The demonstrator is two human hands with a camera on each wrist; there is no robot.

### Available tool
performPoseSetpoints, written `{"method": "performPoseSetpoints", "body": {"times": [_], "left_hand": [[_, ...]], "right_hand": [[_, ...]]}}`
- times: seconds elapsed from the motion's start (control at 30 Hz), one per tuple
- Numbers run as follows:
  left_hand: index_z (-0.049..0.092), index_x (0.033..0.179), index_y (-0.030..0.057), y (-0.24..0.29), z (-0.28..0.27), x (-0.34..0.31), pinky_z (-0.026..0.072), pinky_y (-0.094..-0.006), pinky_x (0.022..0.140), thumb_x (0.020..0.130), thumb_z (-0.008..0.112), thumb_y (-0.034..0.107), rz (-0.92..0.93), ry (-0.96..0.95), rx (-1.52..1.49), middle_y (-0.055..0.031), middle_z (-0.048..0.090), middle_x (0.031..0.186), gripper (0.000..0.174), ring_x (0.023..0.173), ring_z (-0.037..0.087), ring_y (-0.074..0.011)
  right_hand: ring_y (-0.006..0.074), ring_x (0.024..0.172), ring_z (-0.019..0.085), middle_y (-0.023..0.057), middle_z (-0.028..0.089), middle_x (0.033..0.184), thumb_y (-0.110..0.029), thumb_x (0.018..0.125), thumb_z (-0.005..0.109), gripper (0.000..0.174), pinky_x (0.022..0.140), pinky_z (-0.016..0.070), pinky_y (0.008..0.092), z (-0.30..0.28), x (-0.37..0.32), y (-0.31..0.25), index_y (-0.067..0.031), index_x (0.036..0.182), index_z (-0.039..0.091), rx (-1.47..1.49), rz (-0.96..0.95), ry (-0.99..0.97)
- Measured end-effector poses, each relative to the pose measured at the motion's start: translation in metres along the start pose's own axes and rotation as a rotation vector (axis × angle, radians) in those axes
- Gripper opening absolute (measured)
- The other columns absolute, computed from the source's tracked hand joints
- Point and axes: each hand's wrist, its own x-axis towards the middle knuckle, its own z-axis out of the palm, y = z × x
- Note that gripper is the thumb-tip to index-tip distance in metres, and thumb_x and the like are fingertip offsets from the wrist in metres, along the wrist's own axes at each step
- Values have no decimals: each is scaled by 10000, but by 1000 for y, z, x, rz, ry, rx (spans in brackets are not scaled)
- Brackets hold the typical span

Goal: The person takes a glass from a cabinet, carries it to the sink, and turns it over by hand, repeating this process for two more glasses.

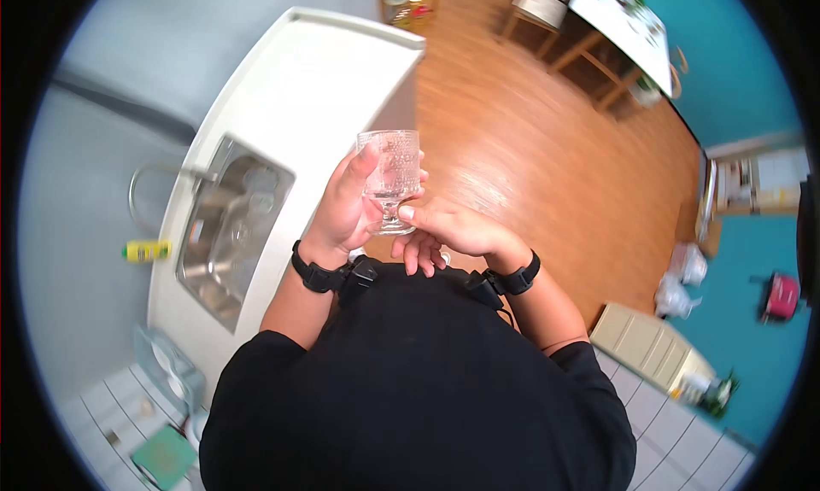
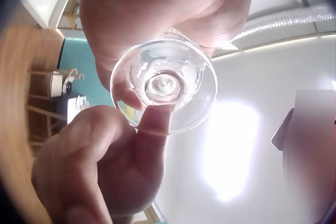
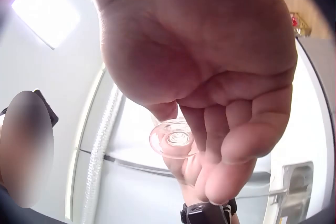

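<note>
A clear, textured, footed glass [image 1: 392,162] is held upright in front of the torso in the head view. The left hand [image 1: 346,202] grips its bowl, thumb on the near side and fingertips showing past the right edge. At the short stem and foot, the right hand [image 1: 453,230] pinches with its thumb, the other fingers hanging bent below. From beneath, the left wrist view shows the round glass foot [image 2: 164,86], with right-hand fingers at its rim. In the right wrist view the foot [image 3: 177,139] appears beyond the right hand [image 3: 210,77].
A white counter [image 1: 316,73] with a steel sink [image 1: 235,235] and curved faucet [image 1: 137,196] lies left. A yellow-green item [image 1: 147,251] is beside the sink. Wooden floor [image 1: 530,166] stretches right, toward a white table [image 1: 628,30]. A green board [image 1: 164,457] is at lower left.
</note>
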Motion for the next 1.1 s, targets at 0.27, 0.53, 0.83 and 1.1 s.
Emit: {"method": "performPoseSetpoints", "body": {"times": [0.27, 0.53, 0.83, 1.1], "left_hand": [[430, 1374, -26, -106, 119, 141, 618, -403, 826, 880, 628, 587, -370, -439, -213, -225, 566, 1240, 812, 1061, 641, -313], [334, 1421, -36, -238, 253, 306, 561, -403, 814, 867, 655, 581, -723, -723, -662, -195, 528, 1215, 889, 1018, 595, -299], [366, 1381, -7, -368, 443, 488, 522, -371, 747, 835, 669, 601, -1113, -842, -694, -169, 519, 1172, 871, 931, 578, -261], [403, 1373, -8, -545, 633, 535, 562, -428, 779, 841, 630, 625, -1421, -886, -465, -204, 518, 1175, 858, 1061, 581, -356]], "right_hand": [[157, 620, 663, 108, 704, 821, -493, 1049, 343, 604, 531, 519, 255, -113, -188, 67, 32, 1076, 641, 284, -299, 509], [160, 592, 617, 82, 656, 738, -335, 1000, 521, 335, 519, 489, 283, -249, -330, 353, -31, 929, 642, 640, 4, 1692], [191, 527, 563, 53, 573, 662, -228, 933, 519, 202, 467, 488, 341, -114, -406, 518, -64, 854, 606, 1645, 472, 1728], [189, 603, 598, 74, 630, 760, -151, 899, 531, 120, 511, 490, 298, -222, -417, 510, -57, 880, 604, 1867, 40, 1833]]}}
